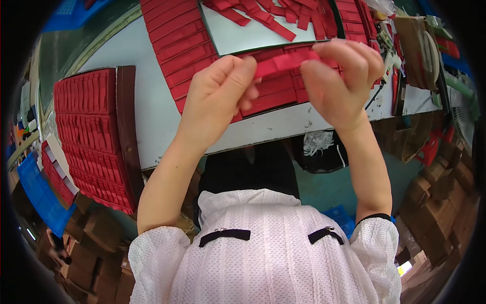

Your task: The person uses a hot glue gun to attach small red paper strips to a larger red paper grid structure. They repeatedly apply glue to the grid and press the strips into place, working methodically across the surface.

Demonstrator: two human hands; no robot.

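Note:
A short red ribbon strip, with what looks like a folded bow at its middle, stretches between my hands above the table. My left hand is closed and pinches the strip's left end between thumb and fingers. At the other end, my right hand has its thumb and fingers around the strip, somewhat blurred by motion. Beneath both hands, rows of red ribbon pieces lie side by side. Beyond them, loose red strips are scattered on a pale board.
A brown-edged tray packed with red ribbon pieces stands at the left. The white table has its near edge in front of me. A black bag with white scraps hangs below it. Cardboard boxes are stacked at right.

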